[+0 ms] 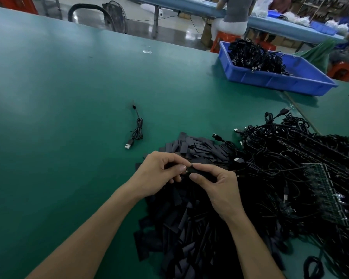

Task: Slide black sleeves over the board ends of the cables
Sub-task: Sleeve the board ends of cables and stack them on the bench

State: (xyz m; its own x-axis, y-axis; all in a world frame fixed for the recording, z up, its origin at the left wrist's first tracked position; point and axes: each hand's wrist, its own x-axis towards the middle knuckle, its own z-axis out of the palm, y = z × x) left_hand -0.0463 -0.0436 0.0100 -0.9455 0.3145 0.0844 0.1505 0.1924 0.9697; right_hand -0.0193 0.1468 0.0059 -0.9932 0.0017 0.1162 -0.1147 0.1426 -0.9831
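Here, closest to you, a big pile of black sleeves lies on the green table. They are too many to count, and they overlap each other in all directions. Your two hands meet just above this pile. Your left hand pinches a small black piece between thumb and fingers, and your right hand pinches the same piece from the other side. It is too dark to tell whether this piece is a sleeve, a cable end, or both together.

To your right, touching the pile, there is one large heap of black cables. Several USB plugs stick out of it, and green boards lie in rows inside it. I cannot count the boards.

A little further, to the left of the heaps and apart from them, one single cable lies coiled on the table with its USB plug toward you.

Further to the right stands one blue tray, which holds more black cables. Near the far edge of the table lies one small clear scrap.

Beyond the table you see a shiny floor with one fan standing on it, then a long bench with a blue top. One person sits at it on a red stool, back turned to you.
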